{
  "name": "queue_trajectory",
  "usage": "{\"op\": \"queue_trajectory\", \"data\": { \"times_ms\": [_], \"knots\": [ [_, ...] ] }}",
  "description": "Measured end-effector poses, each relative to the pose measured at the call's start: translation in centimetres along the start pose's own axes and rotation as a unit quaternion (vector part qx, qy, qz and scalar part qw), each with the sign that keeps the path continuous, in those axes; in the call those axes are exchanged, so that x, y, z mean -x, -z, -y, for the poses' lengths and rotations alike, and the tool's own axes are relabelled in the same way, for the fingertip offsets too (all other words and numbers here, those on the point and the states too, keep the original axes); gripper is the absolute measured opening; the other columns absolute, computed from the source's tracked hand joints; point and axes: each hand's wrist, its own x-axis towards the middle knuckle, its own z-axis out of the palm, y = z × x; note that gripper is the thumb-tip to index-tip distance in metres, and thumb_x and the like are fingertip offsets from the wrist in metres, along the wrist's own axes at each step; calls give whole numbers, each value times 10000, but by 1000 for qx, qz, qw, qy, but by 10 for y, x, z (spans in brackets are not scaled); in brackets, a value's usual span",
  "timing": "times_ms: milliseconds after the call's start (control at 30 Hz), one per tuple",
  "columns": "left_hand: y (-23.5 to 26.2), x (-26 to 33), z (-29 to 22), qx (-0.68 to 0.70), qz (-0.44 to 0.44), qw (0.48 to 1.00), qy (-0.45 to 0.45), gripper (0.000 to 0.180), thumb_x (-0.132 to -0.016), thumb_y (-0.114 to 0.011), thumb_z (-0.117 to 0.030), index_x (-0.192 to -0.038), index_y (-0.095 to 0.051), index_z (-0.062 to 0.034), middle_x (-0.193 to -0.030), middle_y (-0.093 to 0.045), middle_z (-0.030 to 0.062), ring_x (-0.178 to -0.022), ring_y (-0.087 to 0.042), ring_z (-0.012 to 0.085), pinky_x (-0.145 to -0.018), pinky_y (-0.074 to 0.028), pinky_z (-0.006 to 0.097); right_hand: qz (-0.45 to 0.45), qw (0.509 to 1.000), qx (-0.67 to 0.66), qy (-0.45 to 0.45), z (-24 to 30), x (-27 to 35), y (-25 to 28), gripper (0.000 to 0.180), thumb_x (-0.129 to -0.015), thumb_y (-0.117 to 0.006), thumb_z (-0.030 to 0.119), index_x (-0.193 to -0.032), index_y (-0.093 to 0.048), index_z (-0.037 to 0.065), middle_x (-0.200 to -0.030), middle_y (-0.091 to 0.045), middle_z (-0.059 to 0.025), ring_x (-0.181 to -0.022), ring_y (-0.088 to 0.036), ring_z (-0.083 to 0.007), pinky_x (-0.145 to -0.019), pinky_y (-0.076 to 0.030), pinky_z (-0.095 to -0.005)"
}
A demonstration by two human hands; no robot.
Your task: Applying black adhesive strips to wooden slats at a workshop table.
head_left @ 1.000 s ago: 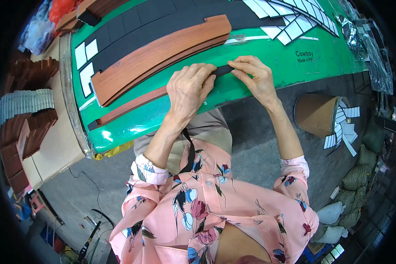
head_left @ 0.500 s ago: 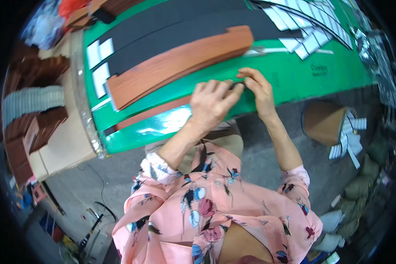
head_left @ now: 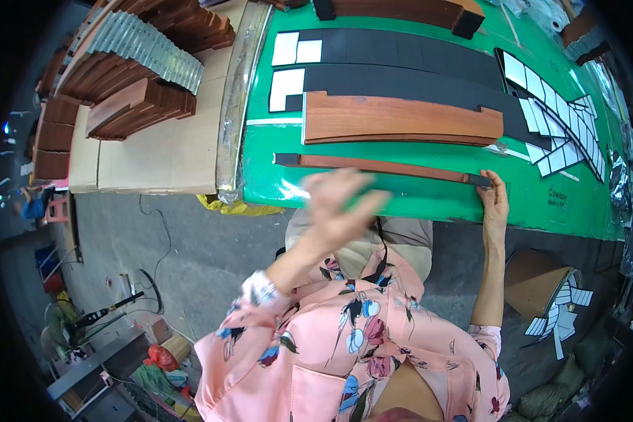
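A thin reddish wooden strip (head_left: 380, 167) with black ends lies along the green table top (head_left: 415, 200). My right hand (head_left: 494, 199) presses its fingertips on the strip's right black end. My left hand (head_left: 337, 205) hovers blurred over the table's near edge, fingers apart, holding nothing. Behind the strip lies a wide curved wooden panel (head_left: 401, 118), and beyond it run long black foam strips (head_left: 401, 79) with white backing squares (head_left: 283, 90).
Stacks of wooden pieces (head_left: 137, 105) and a grey corrugated bundle (head_left: 144, 46) rest on cardboard at the left. White paper pieces (head_left: 552, 105) are spread at the table's right. A cardboard box (head_left: 534, 278) with more white pieces stands on the floor at the right.
My left hand has lifted off the strip and swung left and toward me. My right hand has slid to the strip's right end. The view has shifted, showing more of the table.
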Motion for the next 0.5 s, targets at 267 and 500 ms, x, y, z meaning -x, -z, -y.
{"op": "queue_trajectory", "data": {
  "times_ms": [267,500],
  "knots": [
    [45,48,73,85,49,892,441,259,-868,-607,-50,-1115,-583,25,-1052,-587,124,-965,-577,223,-838,-456,326,-24,996,85,0,1,-10,1,349,-897,-597,57,-1235,-539,-4,-969,-544,7,-836,-507,-67,-752,-420,-208],
    [35,-16,76,226,-47,846,480,144,-886,-612,-59,-992,-665,23,-907,-655,57,-805,-580,91,-701,-470,233,-116,986,112,46,55,-68,4,319,-910,-605,114,-1191,-557,-30,-984,-603,-37,-880,-552,-84,-773,-455,-231]
  ]
}}
